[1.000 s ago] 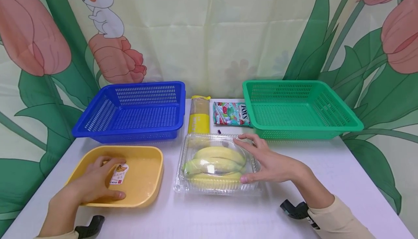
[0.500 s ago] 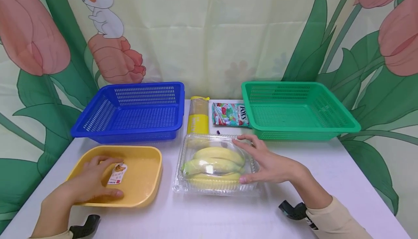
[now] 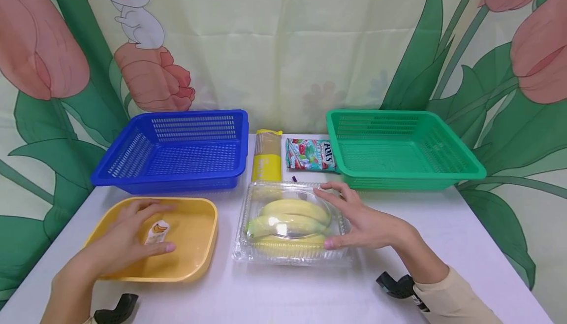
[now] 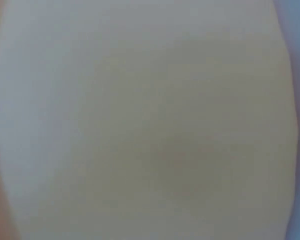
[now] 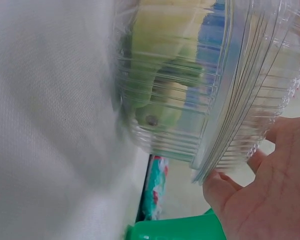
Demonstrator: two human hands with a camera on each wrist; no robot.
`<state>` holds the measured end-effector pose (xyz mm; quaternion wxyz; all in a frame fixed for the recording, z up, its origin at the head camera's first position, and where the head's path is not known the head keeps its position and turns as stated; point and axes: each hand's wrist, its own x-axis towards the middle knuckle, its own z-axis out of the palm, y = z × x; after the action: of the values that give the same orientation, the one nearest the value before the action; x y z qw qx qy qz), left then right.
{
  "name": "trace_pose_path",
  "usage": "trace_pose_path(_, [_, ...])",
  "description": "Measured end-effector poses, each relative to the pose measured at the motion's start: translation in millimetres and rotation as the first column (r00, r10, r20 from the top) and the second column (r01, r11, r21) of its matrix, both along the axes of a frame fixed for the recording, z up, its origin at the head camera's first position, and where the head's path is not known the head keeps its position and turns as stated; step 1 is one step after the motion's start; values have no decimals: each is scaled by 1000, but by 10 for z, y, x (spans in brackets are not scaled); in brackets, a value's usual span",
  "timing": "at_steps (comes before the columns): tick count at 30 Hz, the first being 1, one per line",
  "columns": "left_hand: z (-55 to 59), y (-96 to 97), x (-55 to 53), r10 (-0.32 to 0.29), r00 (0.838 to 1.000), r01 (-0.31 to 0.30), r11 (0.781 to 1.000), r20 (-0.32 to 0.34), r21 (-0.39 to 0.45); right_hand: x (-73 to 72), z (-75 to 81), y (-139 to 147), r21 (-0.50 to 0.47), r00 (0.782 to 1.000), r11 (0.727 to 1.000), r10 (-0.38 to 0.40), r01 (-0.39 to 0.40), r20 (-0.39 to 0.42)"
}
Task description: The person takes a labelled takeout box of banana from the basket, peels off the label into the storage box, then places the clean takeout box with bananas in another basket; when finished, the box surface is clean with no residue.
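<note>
My left hand (image 3: 126, 240) hovers over the yellow tray (image 3: 195, 235), thumb and fingers spread apart with nothing held. A small white label (image 3: 157, 232) with a banana picture shows on the tray between thumb and fingers. In the left wrist view a blurred pale surface (image 4: 150, 120) fills nearly everything. On the table stands a closed clear plastic clamshell box (image 3: 248, 250) with several bananas (image 3: 292, 220) inside. My right hand (image 3: 359, 220) rests loosely at its right side, fingers spread over the lid; in the right wrist view the thumb (image 5: 220, 192) is right at the rim.
A blue basket (image 3: 173, 181) stands at the back left, a green basket (image 3: 412, 171) at the back right. Between them lie a yellow-wrapped pack (image 3: 267, 161) and a FOX'S candy bag (image 3: 310, 154). A tiny dark bit (image 3: 294, 179) lies behind the box.
My left hand has lifted slightly inside the tray, its thumb moving up and away and its fingers straightening. The right hand and the banana box stay put. The whole view shifts a little.
</note>
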<state>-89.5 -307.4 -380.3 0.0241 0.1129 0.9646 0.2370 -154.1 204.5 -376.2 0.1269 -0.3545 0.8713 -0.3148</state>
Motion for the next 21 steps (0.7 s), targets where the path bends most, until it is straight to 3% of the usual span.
trace_pose_path(5, [43,118,29,-9,997,14,998,-70,64,1,-12,-17,0,1000,1000,-5,5,10])
trace_pose_path(9, [74,319,-35,-58,993,69,992,-98,109,14,6,8,1,1000,1000,-8,8,12])
trace_pose_path(15, [159,677,-175,-174,982,182,977,-79,111,-5,28,-2,2,1000,1000,12,-12,-6])
trace_pose_path(21, [198,876,-236,-227,974,228,969,-17,96,28,26,-9,-27,1000,1000,0,0,-3])
